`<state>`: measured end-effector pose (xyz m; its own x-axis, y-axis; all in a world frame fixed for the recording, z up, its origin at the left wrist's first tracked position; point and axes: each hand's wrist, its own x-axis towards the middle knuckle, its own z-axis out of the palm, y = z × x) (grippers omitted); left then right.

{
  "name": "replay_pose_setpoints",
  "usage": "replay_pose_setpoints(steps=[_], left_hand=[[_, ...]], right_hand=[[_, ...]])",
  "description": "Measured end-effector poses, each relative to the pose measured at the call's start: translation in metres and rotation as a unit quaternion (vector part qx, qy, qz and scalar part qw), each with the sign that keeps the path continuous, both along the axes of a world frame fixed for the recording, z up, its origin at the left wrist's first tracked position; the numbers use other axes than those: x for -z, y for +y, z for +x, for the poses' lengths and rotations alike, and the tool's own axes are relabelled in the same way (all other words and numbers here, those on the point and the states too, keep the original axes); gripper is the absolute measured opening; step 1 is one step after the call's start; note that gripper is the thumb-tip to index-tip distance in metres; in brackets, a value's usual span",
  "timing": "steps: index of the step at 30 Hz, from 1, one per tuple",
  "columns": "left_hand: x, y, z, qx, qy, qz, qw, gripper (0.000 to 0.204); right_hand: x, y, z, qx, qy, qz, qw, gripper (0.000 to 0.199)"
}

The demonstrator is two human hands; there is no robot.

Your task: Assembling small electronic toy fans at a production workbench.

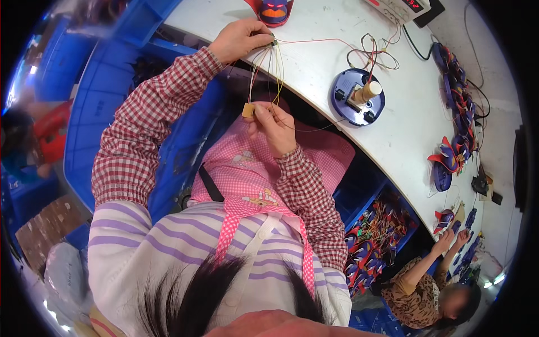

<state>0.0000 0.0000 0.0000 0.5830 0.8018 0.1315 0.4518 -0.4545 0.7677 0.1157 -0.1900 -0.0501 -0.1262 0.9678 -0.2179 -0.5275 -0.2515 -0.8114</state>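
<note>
The left hand (238, 38) is raised over the near edge of the white worktable (314, 73), its fingertips pinched shut on a small dark part where a bundle of thin wires (268, 73) gathers. The yellow, red and pale wires hang from that pinch down to the right hand (275, 126), which sits lower, over the pink apron (264, 168), and closes thumb and fingers on the lower ends just beside a small tan square piece (247, 110). The two hands are apart, with the wires stretched between them.

A thin red wire runs from the left hand's pinch across the table to a tangle of leads near a round blue base (351, 106) that carries an upright cream cylinder (368, 91). A red and purple toy shell (273, 11) stands at the far edge, beside a power supply with a lit red display (401, 7). Rows of red and blue toy parts (457, 112) line the right side of the table. Blue crates (106, 95) crowd the left, and another crate under the table holds wired parts (376, 233). A second person (432, 286) works at lower right.
</note>
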Motion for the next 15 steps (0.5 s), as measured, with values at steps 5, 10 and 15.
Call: replay_pose_setpoints(steps=[5,10,15], left_hand=[[-0.001,-0.004,0.002,-0.017,0.023,-0.006,1.000,0.021],[0.007,-0.001,0.000,-0.022,-0.017,0.026,0.999,0.023],[0.005,-0.004,0.001,-0.031,-0.019,0.028,0.999,0.024]], right_hand=[[-0.002,-0.001,-0.001,0.014,0.065,0.004,0.998,0.032],[-0.003,0.000,-0.006,0.021,0.083,-0.004,0.996,0.031],[-0.005,0.001,-0.006,0.017,0.075,-0.004,0.997,0.031]])
